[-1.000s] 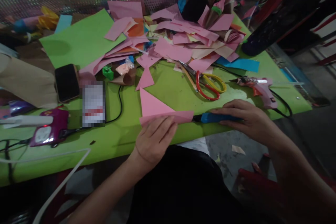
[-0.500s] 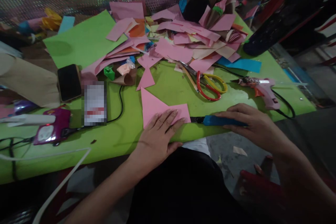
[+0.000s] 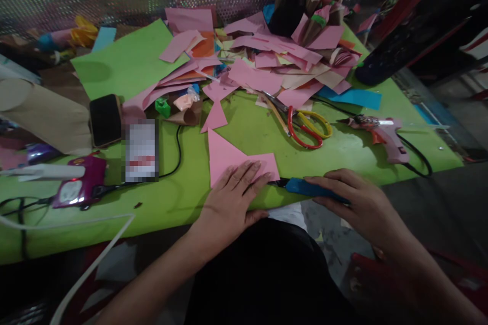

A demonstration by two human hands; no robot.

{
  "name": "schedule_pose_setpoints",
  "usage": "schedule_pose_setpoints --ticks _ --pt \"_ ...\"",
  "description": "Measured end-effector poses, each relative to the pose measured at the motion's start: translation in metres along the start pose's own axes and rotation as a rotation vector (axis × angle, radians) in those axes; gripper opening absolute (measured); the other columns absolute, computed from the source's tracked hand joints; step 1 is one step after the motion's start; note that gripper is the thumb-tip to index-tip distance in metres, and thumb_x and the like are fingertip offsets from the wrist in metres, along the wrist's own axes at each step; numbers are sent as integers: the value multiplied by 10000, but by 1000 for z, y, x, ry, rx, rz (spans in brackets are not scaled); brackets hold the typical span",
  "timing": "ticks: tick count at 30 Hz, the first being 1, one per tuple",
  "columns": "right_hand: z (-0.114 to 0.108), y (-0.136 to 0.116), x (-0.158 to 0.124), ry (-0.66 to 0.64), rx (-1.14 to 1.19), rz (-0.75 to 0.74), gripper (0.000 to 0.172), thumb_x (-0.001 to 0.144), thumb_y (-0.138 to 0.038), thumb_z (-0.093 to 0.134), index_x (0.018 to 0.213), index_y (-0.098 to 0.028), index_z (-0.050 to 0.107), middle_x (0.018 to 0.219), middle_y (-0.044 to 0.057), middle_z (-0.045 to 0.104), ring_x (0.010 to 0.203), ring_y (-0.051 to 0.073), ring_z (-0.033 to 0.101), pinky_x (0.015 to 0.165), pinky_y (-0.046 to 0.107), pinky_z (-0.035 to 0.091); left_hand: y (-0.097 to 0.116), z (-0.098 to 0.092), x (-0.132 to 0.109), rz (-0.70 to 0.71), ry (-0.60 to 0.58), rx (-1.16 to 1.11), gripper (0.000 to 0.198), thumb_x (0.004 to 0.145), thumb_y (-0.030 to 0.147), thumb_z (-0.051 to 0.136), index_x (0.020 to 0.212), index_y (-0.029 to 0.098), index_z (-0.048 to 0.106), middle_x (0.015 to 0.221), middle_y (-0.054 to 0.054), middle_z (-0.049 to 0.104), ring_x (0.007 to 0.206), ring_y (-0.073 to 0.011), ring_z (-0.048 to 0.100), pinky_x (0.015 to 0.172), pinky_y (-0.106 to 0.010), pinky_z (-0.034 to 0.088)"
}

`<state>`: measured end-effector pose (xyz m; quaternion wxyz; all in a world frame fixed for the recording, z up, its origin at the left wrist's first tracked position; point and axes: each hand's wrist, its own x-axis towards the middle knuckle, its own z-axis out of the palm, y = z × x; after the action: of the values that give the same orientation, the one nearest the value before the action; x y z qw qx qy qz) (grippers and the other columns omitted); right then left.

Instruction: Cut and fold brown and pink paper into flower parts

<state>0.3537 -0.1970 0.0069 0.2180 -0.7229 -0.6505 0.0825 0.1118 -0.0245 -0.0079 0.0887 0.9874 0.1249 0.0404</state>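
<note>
My left hand (image 3: 232,198) lies flat with fingers stretched over a pink sheet of paper (image 3: 224,155) at the table's near edge. The paper has a tall pointed left part and a lower right part. In my right hand (image 3: 348,190) is a blue utility knife (image 3: 305,187), its fingers closed along the handle. The knife's dark blade end points left and reaches the paper's lower right edge, close to my left fingertips. Whether the tip is under the paper cannot be seen. A small pink paper triangle (image 3: 215,117) lies just beyond the sheet.
Scissors (image 3: 307,127) with red and yellow handles and a pink glue gun (image 3: 385,134) lie beyond my right hand. Pink paper pieces (image 3: 255,76) are heaped behind. Two phones (image 3: 105,121) and a purple device (image 3: 82,183) with cables are at left on the green table (image 3: 160,213).
My right hand has moved left and nearer to me with the utility knife, which now slants more. My left hand stays on the paper. The whole view has shifted slightly.
</note>
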Motion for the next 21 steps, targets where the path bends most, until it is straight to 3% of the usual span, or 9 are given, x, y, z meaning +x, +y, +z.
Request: schedule_pose_setpoints --ticks 6,10,14,17,21 --pt "5 -15 -6 37 -39 14 284 961 -357 531 1202 -304 672 952 77 679 832 233 674 680 355 558 11 3 2 -47 27 21 605 978 453 458 1526 240 318 1595 -62 341 1478 -230 284 1205 -438 244" --pt "9 -25 -5 58 -69 5 283 963 -339 526 1213 -319 658 940 76 676 825 241 677 696 377 568 16 0 6 -80 33 -13 604 981 469 436 1520 217 330 1595 -91 334 1478 -253 283 1197 -473 255" --pt "10 -28 -2 42 -77 6 294 961 -302 524 1226 -330 646 926 88 670 830 263 672 699 408 568 -4 -15 5 -24 -17 -72 492 996 297 410 1482 222 398 1584 -77 359 1469 -217 307 1173 -416 309" --pt "9 -26 -2 45 -57 2 299 958 -311 528 1235 -341 638 922 85 663 814 260 666 683 404 567 -28 -24 1 19 -60 -37 514 966 143 421 1451 315 439 1589 -24 354 1479 -213 287 1189 -470 262" --pt "10 -24 -5 56 -31 0 286 962 -340 524 1224 -350 637 940 73 653 810 242 664 678 379 567 -40 -23 -3 21 -104 -12 501 1001 254 429 1491 339 370 1593 -37 346 1480 -215 284 1181 -485 268"
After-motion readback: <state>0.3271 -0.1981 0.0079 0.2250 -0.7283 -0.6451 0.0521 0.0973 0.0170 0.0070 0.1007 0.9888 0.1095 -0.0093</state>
